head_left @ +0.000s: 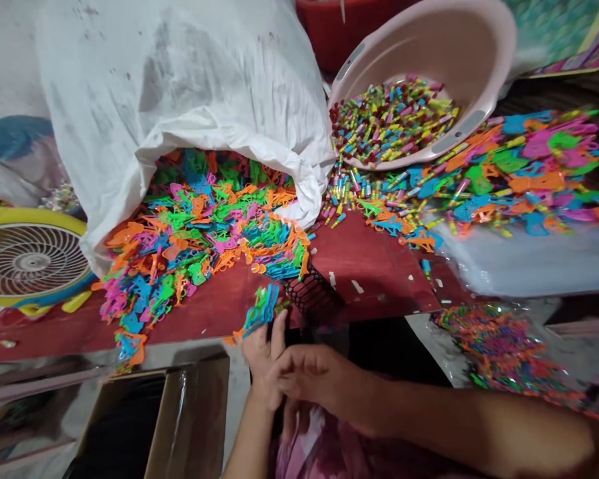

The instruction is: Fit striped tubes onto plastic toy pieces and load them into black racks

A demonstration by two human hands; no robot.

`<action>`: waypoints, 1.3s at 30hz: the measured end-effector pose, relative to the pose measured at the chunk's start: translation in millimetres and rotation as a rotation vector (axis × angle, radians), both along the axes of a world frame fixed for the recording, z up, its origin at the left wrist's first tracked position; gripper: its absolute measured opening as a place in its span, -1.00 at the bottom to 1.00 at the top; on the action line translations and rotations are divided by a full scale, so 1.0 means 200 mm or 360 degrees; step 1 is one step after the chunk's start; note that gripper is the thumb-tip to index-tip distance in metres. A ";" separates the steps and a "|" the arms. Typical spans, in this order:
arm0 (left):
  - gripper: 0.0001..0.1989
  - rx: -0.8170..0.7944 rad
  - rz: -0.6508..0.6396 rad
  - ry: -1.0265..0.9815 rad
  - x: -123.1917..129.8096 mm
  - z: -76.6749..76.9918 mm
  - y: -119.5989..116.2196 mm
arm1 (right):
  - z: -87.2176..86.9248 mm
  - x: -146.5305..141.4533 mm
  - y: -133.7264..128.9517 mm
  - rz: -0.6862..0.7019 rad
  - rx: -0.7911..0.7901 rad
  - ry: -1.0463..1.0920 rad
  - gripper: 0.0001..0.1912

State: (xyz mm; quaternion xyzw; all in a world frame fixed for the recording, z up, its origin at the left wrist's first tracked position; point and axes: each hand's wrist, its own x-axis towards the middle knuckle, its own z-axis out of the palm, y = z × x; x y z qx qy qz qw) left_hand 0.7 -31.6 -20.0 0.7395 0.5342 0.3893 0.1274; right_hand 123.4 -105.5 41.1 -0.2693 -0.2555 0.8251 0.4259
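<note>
My left hand (262,362) is at the table's front edge, its fingers closed around a small bunch of flat plastic pieces (263,309) in blue, green and orange. Across its palm and wrist lies my right hand (324,382), with curled fingers; whatever it may hold is hidden. Just beyond the hands, a neat row of the same pieces (279,246) stands at the edge of a large loose heap (180,246). The heap spills from the mouth of a white sack (194,73). A black mesh strip (312,293) hangs over the table edge beside my left hand's fingers.
A pink basin (484,60) tilts at the back, holding small striped tubes (394,120). More plastic pieces with tubes (529,173) lie right, by clear plastic bags (534,259). A yellow-rimmed fan (34,259) stands left on the red table (374,266). An open cardboard box (194,406) sits below.
</note>
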 end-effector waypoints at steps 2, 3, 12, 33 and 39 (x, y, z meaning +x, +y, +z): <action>-0.63 0.0142 -0.0034 0.0014 0.00 0.02 0.04 | -0.02 0.08 0.00 -0.0211 0.0171 -0.0477 -0.72; -0.67 0.0195 -0.0073 0.0016 0.00 0.02 0.05 | -0.02 0.13 0.01 -0.0328 0.0239 -0.0670 -0.77; -0.81 0.0159 -0.0209 0.0000 0.04 0.01 0.13 | -0.08 0.44 0.12 -0.1025 0.0524 -0.1403 -0.81; -0.73 -0.0091 -0.0161 0.0147 0.06 0.09 0.18 | -0.16 0.54 0.18 -0.1212 0.0576 -0.1463 -0.85; -0.74 -0.0272 -0.0092 -0.0074 0.10 0.10 0.19 | -0.19 0.51 0.22 -0.1073 0.0967 -0.1906 -0.76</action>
